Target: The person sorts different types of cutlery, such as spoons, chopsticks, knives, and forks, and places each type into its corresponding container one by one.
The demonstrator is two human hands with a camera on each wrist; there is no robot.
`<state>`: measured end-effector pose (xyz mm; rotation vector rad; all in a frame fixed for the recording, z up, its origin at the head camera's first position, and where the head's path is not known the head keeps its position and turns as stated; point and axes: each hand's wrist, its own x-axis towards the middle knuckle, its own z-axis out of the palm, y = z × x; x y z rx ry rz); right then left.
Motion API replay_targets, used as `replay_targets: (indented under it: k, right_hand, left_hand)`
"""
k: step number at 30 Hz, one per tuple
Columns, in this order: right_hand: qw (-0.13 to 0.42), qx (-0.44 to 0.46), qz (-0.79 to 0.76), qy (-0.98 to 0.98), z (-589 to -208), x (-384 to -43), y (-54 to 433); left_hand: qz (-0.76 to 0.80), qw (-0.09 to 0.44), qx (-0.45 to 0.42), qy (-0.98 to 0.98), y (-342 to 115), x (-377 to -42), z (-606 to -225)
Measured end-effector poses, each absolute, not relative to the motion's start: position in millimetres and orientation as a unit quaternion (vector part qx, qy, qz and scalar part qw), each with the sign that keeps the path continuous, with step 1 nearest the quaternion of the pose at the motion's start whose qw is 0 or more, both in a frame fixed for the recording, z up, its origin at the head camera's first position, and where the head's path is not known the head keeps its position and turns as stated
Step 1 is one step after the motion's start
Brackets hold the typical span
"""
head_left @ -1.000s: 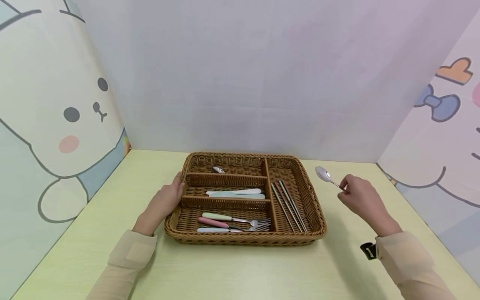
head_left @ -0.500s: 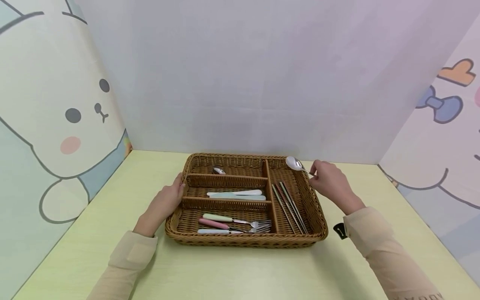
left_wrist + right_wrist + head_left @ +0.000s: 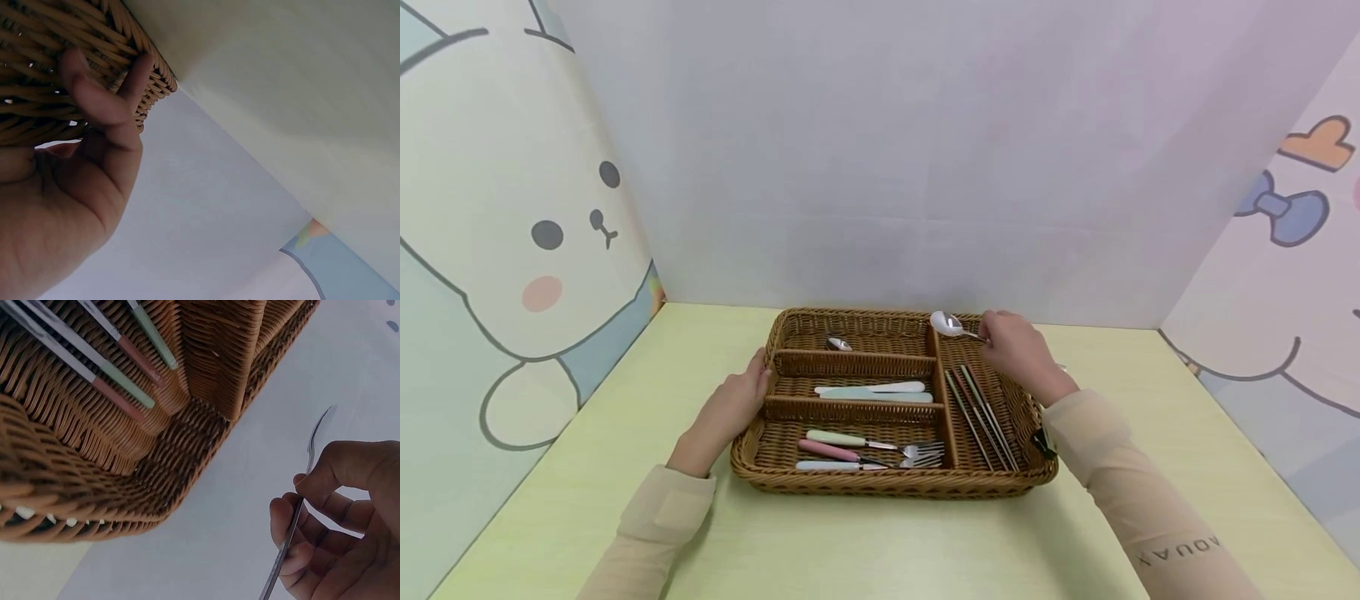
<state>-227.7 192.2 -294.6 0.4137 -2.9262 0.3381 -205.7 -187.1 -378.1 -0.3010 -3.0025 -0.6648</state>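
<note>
A metal spoon (image 3: 947, 323) is pinched by its handle in my right hand (image 3: 1018, 354), held above the back of the wicker cutlery basket (image 3: 887, 485). The right wrist view shows the thumb and fingers of my right hand (image 3: 350, 519) closed on the spoon's thin handle (image 3: 284, 550). My left hand (image 3: 733, 406) grips the basket's left side, with curled fingers against the wicker wall (image 3: 37, 94) in the left wrist view. Another spoon (image 3: 838, 343) lies in the back left compartment, partly hidden by a divider.
Knives (image 3: 876, 393) with pale handles fill part of the middle compartment. Forks (image 3: 857, 454) with coloured handles lie in the front one. Several chopsticks (image 3: 981, 417) rest in the long right compartment. A pale wall (image 3: 887, 167) stands close behind the basket on the table (image 3: 880, 550).
My right hand has carried the spoon leftward, from beside the basket to over its back right part. The left hand stays at the basket's left side.
</note>
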Motion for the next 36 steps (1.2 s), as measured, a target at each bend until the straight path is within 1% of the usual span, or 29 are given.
replay_targets:
  k: [6,18,26,36]
  right_hand:
    - [0.061,0.145,0.11,-0.981,-304.1,-240.2,177.6]
    - [0.03,0.145,0.104,-0.984,-315.5,-252.7,151.2]
    - [0.031,0.167,0.103,-0.98,-323.6,-261.5,135.7]
    - [0.057,0.193,0.07,-0.977,-331.8,-270.7,121.7]
  left_hand:
    - [-0.214,0.023,-0.094,-0.972,-187.1,-205.2,-378.6]
    - [-0.212,0.03,-0.095,-0.972,-186.7,-205.9,-381.6]
    - [-0.214,0.03,-0.095,-0.972,-185.3,-205.8,-381.0]
    - [-0.214,0.027,-0.093,-0.972,-185.1,-205.3,-380.5]
